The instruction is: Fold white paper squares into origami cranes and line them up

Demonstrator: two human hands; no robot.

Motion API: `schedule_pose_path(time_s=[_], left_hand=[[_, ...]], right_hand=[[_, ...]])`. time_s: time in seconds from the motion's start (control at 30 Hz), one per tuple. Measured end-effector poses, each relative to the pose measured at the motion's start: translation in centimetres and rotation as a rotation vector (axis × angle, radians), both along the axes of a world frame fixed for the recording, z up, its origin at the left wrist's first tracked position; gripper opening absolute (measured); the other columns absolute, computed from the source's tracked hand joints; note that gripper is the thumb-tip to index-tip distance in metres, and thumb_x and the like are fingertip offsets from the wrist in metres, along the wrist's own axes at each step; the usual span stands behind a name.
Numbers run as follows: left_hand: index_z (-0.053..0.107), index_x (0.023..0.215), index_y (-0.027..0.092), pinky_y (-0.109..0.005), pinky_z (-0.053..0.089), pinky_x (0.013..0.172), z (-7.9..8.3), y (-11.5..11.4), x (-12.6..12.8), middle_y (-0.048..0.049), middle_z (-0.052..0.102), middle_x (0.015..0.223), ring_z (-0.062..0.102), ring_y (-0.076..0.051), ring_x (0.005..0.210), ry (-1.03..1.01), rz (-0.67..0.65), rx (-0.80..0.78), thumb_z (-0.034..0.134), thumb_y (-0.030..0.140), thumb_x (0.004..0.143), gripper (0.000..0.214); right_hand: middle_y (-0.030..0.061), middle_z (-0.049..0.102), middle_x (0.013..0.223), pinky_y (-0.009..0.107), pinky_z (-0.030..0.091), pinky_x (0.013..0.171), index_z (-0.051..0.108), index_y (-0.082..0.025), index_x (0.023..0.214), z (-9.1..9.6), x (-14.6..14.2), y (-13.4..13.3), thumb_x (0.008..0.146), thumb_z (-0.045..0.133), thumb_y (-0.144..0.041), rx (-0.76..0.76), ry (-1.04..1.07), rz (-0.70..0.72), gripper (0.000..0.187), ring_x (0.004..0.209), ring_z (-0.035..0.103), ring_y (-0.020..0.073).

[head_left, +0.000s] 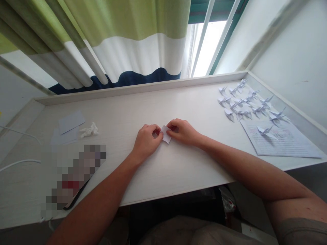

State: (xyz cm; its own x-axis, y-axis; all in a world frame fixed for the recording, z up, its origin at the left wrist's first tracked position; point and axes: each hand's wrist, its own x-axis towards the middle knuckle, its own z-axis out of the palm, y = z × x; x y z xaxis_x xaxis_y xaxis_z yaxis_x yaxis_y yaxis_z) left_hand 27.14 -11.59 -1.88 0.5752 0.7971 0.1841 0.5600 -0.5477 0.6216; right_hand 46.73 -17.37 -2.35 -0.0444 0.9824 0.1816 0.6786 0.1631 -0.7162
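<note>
A small folded piece of white paper [166, 135] is held between my two hands over the middle of the white desk [158, 102]. My left hand [148, 139] pinches its left edge between thumb and fingers. On the other side, my right hand [182, 131] grips the right edge the same way, thumb toward me. The paper looks roughly diamond-shaped from here, with one corner pointing toward me. Its inner folds are too small to make out.
Several folded paper cranes [237, 102] stand at the back right, one on a lined written sheet [281, 139]. To the left lie flat paper sheets [71, 122], a crumpled tissue [90, 130] and a blurred-out device [79, 177]. A raised rim [143, 87] edges the desk's back.
</note>
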Motion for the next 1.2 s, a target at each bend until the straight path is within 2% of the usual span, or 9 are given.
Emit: schedule_pose_path(time_s=[0.1,0.17,0.23,0.4,0.57,0.83,0.97,1.2], left_hand=[[0.064,0.079,0.025,-0.043,0.053,0.082,0.1,-0.1,0.2,-0.0023,0.071,0.079,0.065,-0.025,0.083,0.032,0.043,0.036,0.066,0.025,0.087,0.008],[0.064,0.085,0.026,-0.041,0.053,0.079,0.2,-0.3,0.3,-0.0015,0.07,0.078,0.065,-0.025,0.082,0.038,0.061,0.048,0.067,0.023,0.085,0.004],[0.064,0.093,0.026,-0.04,0.052,0.078,0.2,-0.5,0.5,-0.0006,0.069,0.078,0.065,-0.024,0.083,0.032,0.074,0.039,0.067,0.019,0.084,0.012],[0.059,0.1,0.025,-0.037,0.053,0.076,0.1,-0.8,0.9,0.0,0.067,0.084,0.066,-0.022,0.083,-0.04,0.062,-0.018,0.064,0.016,0.085,0.018],[0.059,0.102,0.025,-0.032,0.053,0.071,-0.3,-0.7,1.0,-0.0001,0.067,0.087,0.064,-0.018,0.077,-0.123,0.04,-0.063,0.064,0.019,0.087,0.017],[0.059,0.103,0.024,-0.031,0.054,0.075,-0.6,-0.6,1.0,0.0017,0.067,0.085,0.065,-0.016,0.074,-0.19,-0.031,-0.128,0.066,0.022,0.089,0.016],[0.059,0.101,0.024,-0.031,0.054,0.077,-0.6,-0.5,1.0,0.0011,0.068,0.086,0.066,-0.017,0.077,-0.215,-0.036,-0.127,0.068,0.021,0.088,0.016],[0.062,0.097,0.023,-0.034,0.056,0.079,-0.7,-0.5,0.8,-0.0011,0.072,0.09,0.068,-0.019,0.081,-0.219,-0.03,-0.104,0.068,0.016,0.086,0.015]], right_hand=[[0.0026,0.07,0.08,0.03,0.044,0.074,0.068,-0.019,0.082,0.1,-0.4,-0.2,0.084,0.064,-0.012,0.008,-0.015,-0.001,0.008,0.079,0.059,0.0174],[0.0026,0.069,0.079,0.03,0.043,0.073,0.066,-0.019,0.08,0.2,-0.6,-0.2,0.084,0.064,-0.012,0.006,-0.036,-0.019,0.008,0.078,0.059,0.0174],[0.0022,0.068,0.078,0.029,0.042,0.071,0.065,-0.019,0.08,0.4,-0.9,-0.2,0.084,0.064,-0.012,-0.009,-0.051,-0.048,0.007,0.076,0.058,0.0169],[0.0021,0.069,0.079,0.03,0.04,0.07,0.064,-0.018,0.079,0.9,-1.1,-0.2,0.083,0.066,-0.011,-0.085,-0.085,-0.111,0.009,0.074,0.057,0.0159],[0.0022,0.069,0.076,0.031,0.038,0.068,0.063,-0.018,0.073,1.0,-1.0,-0.3,0.088,0.067,-0.02,-0.103,-0.089,-0.131,0.015,0.071,0.056,0.0153],[-0.0008,0.065,0.074,0.029,0.041,0.067,0.07,-0.017,0.085,0.4,-0.6,-0.1,0.087,0.067,-0.022,-0.046,0.127,-0.057,0.006,0.069,0.056,0.0133],[0.0,0.068,0.075,0.029,0.044,0.067,0.068,-0.017,0.081,0.2,-0.6,0.1,0.084,0.066,-0.019,-0.071,0.24,-0.079,0.004,0.07,0.057,0.0137],[0.0015,0.071,0.078,0.03,0.047,0.07,0.069,-0.017,0.083,0.3,-0.5,0.0,0.084,0.066,-0.02,-0.057,0.255,-0.105,0.004,0.073,0.062,0.0151]])
